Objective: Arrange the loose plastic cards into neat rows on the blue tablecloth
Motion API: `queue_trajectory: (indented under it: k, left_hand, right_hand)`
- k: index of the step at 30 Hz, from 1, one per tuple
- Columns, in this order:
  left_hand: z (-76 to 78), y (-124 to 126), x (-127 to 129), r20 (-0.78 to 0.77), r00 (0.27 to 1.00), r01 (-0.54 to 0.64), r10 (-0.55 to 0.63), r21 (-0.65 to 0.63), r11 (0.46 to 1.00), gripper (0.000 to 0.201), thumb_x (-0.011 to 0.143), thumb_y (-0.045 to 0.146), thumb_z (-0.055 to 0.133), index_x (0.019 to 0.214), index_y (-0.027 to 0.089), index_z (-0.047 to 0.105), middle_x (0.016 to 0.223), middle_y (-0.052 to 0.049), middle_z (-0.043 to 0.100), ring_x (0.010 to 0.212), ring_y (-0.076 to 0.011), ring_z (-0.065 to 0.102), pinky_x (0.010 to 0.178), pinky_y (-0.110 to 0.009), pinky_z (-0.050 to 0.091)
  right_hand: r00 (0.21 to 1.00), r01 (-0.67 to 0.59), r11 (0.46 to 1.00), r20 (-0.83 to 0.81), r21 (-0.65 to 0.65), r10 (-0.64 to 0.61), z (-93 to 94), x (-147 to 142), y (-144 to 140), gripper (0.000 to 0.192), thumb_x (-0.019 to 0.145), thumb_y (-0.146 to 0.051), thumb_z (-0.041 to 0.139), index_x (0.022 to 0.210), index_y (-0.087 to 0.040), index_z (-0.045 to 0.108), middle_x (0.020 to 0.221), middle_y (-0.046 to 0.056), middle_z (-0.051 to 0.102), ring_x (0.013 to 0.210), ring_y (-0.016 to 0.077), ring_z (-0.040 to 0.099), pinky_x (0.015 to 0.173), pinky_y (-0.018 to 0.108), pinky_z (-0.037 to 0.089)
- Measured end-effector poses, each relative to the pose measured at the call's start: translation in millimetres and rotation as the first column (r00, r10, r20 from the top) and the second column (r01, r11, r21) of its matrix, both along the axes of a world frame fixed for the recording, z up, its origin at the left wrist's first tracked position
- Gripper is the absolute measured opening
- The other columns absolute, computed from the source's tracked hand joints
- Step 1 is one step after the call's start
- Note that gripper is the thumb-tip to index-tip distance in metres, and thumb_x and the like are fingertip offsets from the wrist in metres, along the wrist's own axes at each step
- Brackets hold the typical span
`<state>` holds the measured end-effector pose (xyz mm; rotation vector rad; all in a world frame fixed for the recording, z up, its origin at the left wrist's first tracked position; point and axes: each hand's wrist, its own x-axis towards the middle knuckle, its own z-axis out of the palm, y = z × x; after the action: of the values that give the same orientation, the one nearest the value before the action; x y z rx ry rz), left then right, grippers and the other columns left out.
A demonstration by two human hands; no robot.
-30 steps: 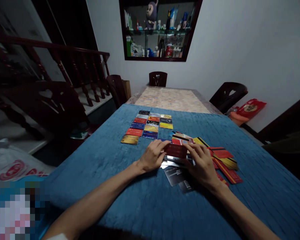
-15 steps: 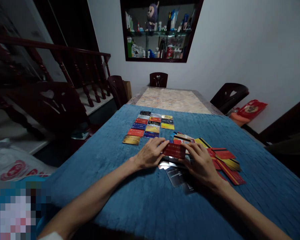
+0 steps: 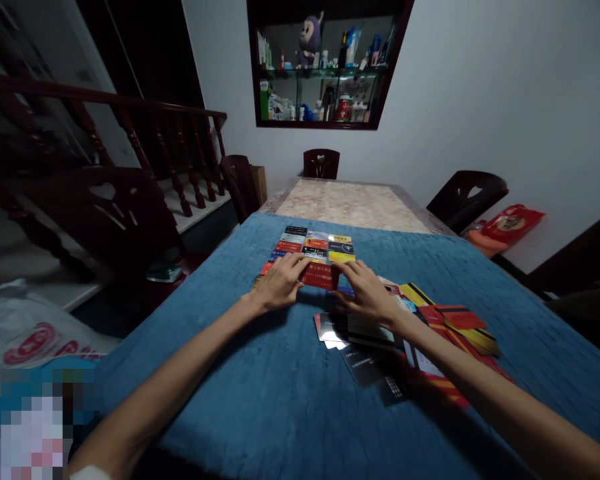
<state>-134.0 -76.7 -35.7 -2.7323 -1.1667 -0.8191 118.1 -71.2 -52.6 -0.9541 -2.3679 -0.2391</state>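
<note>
Two hands held one red card (image 3: 319,275) between them: the left hand (image 3: 279,285) pinched its left short edge and the right hand (image 3: 364,292) its right short edge, fingers narrowed onto the card and nothing else in either grip. Held by both ends, the card stayed level and square to the grid of cards (image 3: 314,245) laid face-up in neat rows and columns on the blue cloth (image 3: 260,393) covering the worktop. The card sat at the near edge of that grid, just over its nearest row; whether it touched the cloth could not be told. A loose pile of cards (image 3: 445,327), overlapping and unaligned, lay to the right, close beside the right forearm and within easy reach. Several dark and silver cards (image 3: 360,347) lay spread just behind the hands, apart from the ordered rows.
</note>
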Motion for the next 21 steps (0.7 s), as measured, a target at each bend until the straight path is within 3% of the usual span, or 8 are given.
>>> queue_trajectory:
  k: [9,21]
  left_hand:
    - [11.2,49.7,-27.2,0.009,0.992,-0.123,0.123,-0.008,0.992,0.052,0.076,0.006,0.056,0.127,0.013,0.054,0.128,-0.015,0.057,0.118,-0.0299,0.054,0.103,-0.05,0.046]
    - [3.2,112.4,-49.7,-0.018,0.979,-0.203,0.203,-0.034,0.979,0.038,0.078,0.006,0.052,0.113,0.014,0.063,0.116,-0.012,0.061,0.109,-0.0274,0.056,0.101,-0.044,0.048]
  right_hand:
    - [0.997,0.07,0.997,0.028,-0.012,-0.07,10.2,-43.7,60.5,0.052,0.083,-0.026,0.066,0.132,-0.016,0.054,0.122,0.017,0.057,0.11,0.033,0.049,0.087,0.045,0.049]
    - [0.984,0.159,0.981,0.102,-0.114,-0.147,16.8,-82.2,112.2,0.046,0.088,-0.032,0.062,0.132,-0.018,0.055,0.126,0.014,0.058,0.108,0.0307,0.049,0.089,0.042,0.046]
